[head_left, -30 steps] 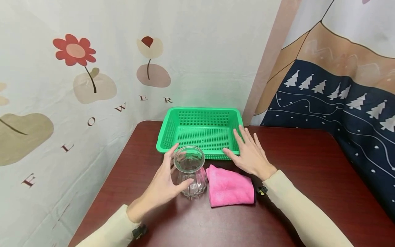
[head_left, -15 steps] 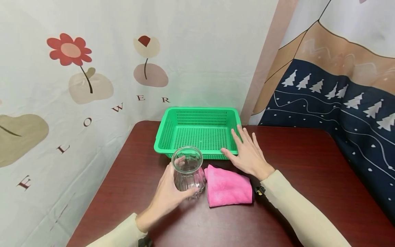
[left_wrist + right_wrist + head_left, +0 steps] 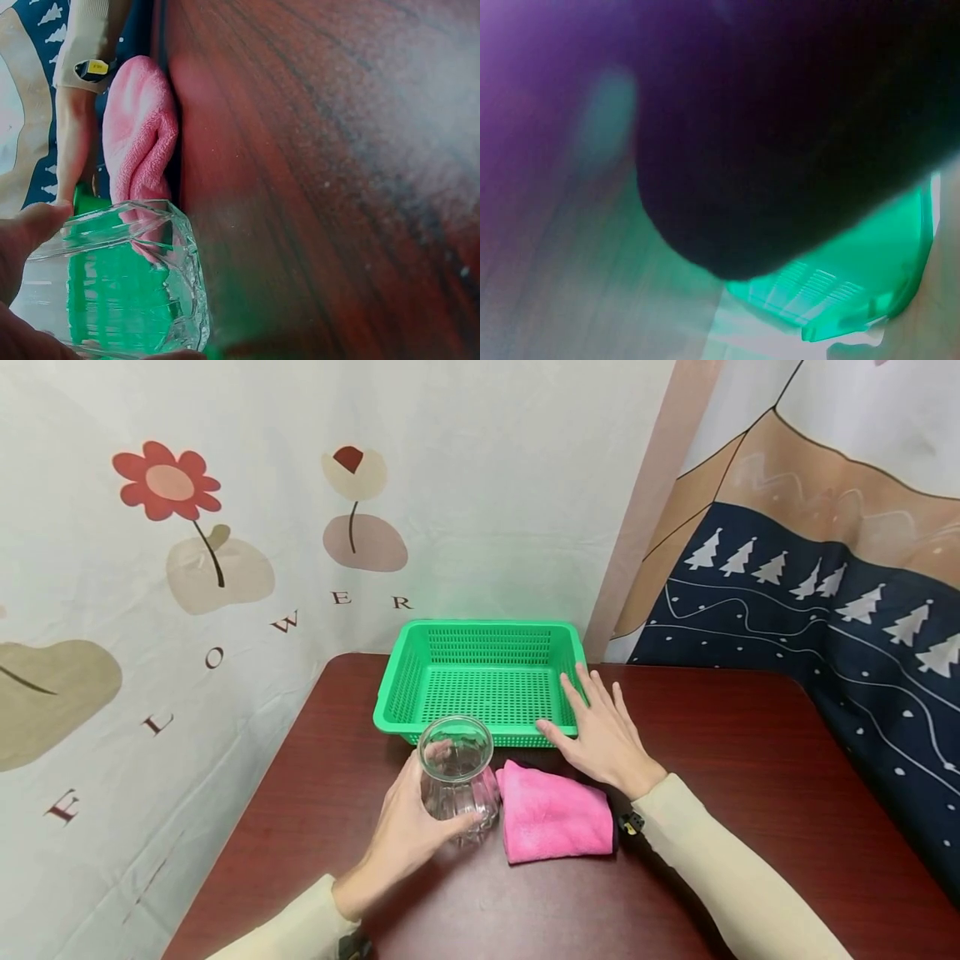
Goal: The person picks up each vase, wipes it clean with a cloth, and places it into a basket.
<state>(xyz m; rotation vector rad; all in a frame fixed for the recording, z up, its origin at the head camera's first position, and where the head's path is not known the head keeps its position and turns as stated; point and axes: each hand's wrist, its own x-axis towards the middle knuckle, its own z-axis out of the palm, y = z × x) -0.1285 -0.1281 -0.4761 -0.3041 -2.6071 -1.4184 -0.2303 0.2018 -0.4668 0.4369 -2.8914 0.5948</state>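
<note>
A clear glass vase (image 3: 459,793) with a flared rim and faceted body stands on the table. My left hand (image 3: 405,831) grips it from the left side, thumb across the front and fingers behind. The left wrist view has the glass (image 3: 187,289) close up, with the thumb (image 3: 34,225) along it. My right hand (image 3: 603,739), fingers spread and straight, is at the front right corner of a green plastic basket (image 3: 491,645); whether it touches the rim is hard to tell. Dark blur fills most of the right wrist view, with the basket (image 3: 855,277) at lower right.
A folded pink cloth (image 3: 557,817) with a dark underside lies right of the vase, in front of the basket. The reddish-brown table (image 3: 750,777) backs onto a printed curtain (image 3: 487,485), with a dark tree-patterned one (image 3: 787,618) on the right.
A second ago my left fingers were spread around the vase; they have since closed in and taken hold of it. My right hand stays by the basket corner. The head view shifted slightly.
</note>
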